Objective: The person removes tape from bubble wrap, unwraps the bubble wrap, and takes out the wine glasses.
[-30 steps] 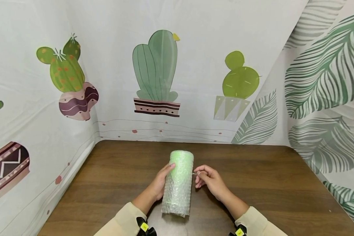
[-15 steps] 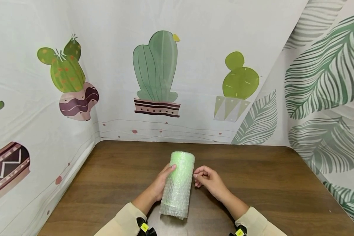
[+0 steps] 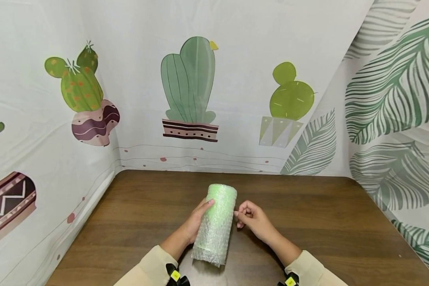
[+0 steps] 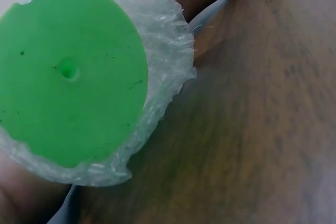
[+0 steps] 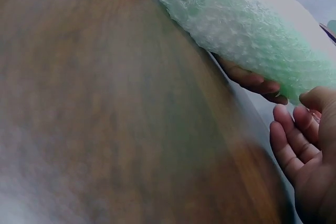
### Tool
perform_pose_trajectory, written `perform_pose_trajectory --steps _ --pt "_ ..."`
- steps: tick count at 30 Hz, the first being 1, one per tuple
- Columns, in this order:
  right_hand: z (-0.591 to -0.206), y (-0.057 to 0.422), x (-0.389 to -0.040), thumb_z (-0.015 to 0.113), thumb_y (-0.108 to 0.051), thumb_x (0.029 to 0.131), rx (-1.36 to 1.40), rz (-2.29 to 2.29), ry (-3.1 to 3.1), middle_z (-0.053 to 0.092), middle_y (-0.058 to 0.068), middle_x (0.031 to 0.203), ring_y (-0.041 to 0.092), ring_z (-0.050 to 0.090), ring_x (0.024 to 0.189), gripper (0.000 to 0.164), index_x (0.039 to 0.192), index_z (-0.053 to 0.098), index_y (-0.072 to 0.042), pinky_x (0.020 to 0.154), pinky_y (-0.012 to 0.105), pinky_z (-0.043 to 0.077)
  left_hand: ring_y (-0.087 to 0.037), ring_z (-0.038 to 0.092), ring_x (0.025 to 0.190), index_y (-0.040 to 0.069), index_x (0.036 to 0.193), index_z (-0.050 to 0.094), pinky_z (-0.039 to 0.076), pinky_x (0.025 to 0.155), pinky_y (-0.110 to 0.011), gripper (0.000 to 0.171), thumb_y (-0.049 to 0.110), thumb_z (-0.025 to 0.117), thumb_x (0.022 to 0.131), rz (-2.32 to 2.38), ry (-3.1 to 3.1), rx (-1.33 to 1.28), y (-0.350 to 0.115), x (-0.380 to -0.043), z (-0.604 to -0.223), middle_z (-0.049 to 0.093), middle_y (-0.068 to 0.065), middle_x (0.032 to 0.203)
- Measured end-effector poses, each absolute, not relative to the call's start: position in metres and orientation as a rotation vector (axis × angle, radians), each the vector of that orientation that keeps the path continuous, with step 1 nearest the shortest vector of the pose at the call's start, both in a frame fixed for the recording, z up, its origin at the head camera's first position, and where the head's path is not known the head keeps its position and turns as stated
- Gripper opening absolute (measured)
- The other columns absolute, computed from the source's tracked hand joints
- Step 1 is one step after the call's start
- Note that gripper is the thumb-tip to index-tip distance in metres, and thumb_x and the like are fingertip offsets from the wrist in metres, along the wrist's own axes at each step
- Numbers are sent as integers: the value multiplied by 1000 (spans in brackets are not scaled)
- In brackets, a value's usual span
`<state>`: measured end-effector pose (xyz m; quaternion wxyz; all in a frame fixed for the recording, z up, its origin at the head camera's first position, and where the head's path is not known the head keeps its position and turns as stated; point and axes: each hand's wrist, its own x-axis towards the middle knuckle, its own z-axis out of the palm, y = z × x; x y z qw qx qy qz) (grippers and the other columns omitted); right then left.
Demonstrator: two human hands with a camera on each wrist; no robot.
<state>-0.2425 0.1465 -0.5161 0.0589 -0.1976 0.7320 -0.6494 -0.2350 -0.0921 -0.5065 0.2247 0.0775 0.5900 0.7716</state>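
In the head view a green cylinder wrapped in bubble wrap [image 3: 214,226] leans above the table, its top tilted away and to the right. My left hand [image 3: 196,222] grips it from the left, thumb on the front and fingers behind. The left wrist view shows its flat green end [image 4: 73,77], with a small dimple and a ragged rim of wrap. At the right side, my right hand [image 3: 254,219] has thumb and index finger together against the wrap's edge. A thin clear strip [image 5: 315,113] shows between these fingers in the right wrist view; its kind is unclear.
The brown wooden table [image 3: 307,206] spreads out under both hands. Behind it and at the sides hang white cloths [image 3: 139,79] printed with cacti and leaves. Each sleeve ends in a black wrist strap [image 3: 175,274] with a yellow tag.
The cylinder's lower end has swung left and its top slightly right, so it tilts more. My left hand still grips it. The right fingers stay close by its right edge.
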Motion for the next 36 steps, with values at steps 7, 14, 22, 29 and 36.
perform_pose_trajectory --steps 7,14,22,29,36 --pt "-516 147 -243 60 -8 101 -614 -2035 2084 65 32 83 16 71 70 26 104 48 15 68 42 63 -22 62 97 23 158 20 56 83 -42 65 51 43 103 2160 1641 215 -92 -236 -508 57 -10 114" --pt "-515 148 -243 55 -11 104 -655 -2024 2098 66 41 94 30 76 79 30 115 46 15 70 47 63 -22 61 100 24 157 17 55 85 -41 63 50 40 104 2197 1632 209 -92 -237 -510 54 -12 119" --pt "-514 148 -244 61 -12 101 -564 -2039 2204 68 31 84 14 70 66 25 107 59 13 63 36 62 -21 61 101 25 157 16 55 86 -41 62 49 39 105 2221 1624 199 -92 -238 -508 54 -11 120" --pt "-515 149 -245 56 -6 102 -604 -2037 2156 66 40 96 18 75 76 25 114 58 16 70 39 63 -22 62 101 28 157 15 55 86 -41 62 47 41 104 2234 1622 198 -91 -238 -509 54 -11 120" --pt "-516 149 -246 55 -6 103 -576 -2066 2143 66 38 96 23 75 80 28 120 52 15 72 39 63 -21 62 100 28 159 14 55 86 -40 68 39 48 101 2209 1644 207 -91 -239 -509 56 -13 120"
